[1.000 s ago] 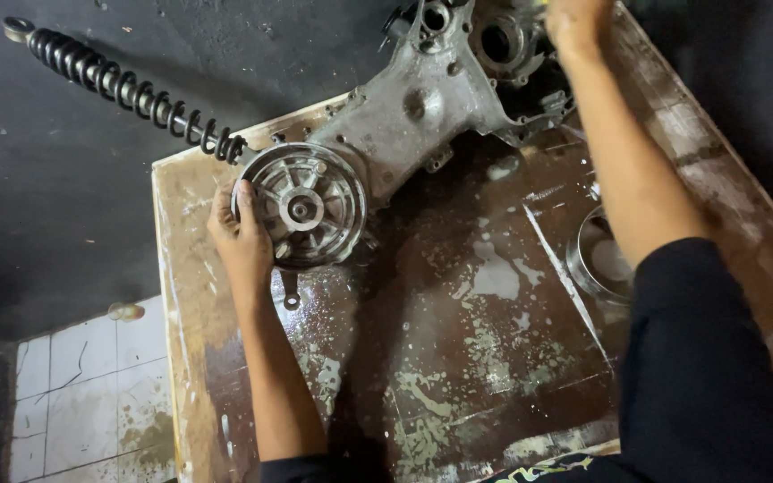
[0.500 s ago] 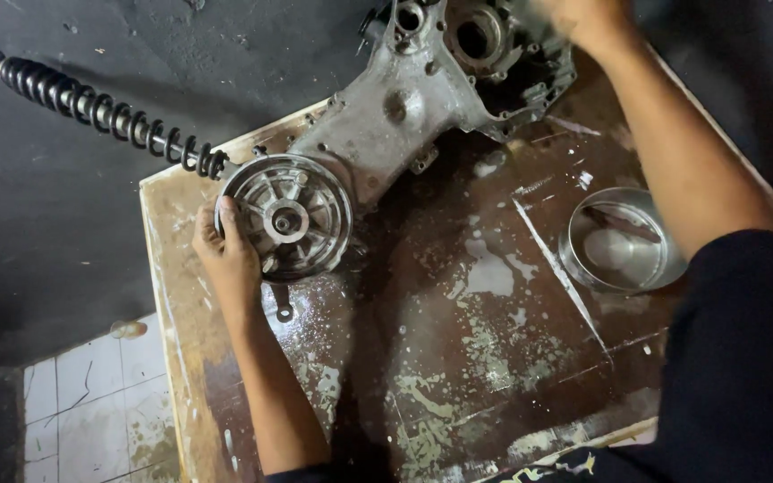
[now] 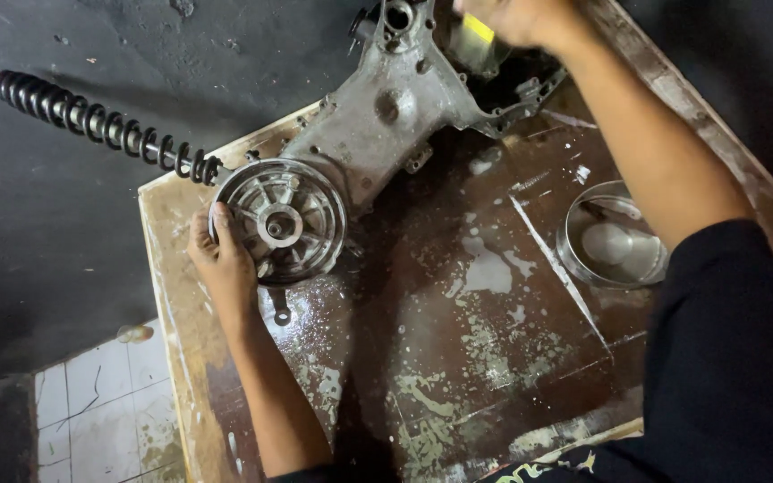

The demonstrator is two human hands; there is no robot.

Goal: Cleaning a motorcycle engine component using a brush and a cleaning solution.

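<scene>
Engine casing [image 3: 386, 134], judged heavy, stiff, oily-slick, being steadied at desk [image 3: 458, 358] far-left corner: left hand [image 3: 221, 268] fingers curled on round hub [image 3: 284, 221] rim; right hand [image 3: 521, 18] blurred, grip untellable.

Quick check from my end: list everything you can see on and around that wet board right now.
engine casing: one, grey metal, far end of the board
round hub: one, silver, spoked, near end of the casing
coil spring shock: one, black, reaching left over the dark floor
metal bowl: one, silver, right side
yellow item: one, blurred, under the right hand
wooden board: one, brown, wet
floor tiles: white, lower left
left hand: grip on the hub's rim
right hand: at the casing's far end, blurred
</scene>
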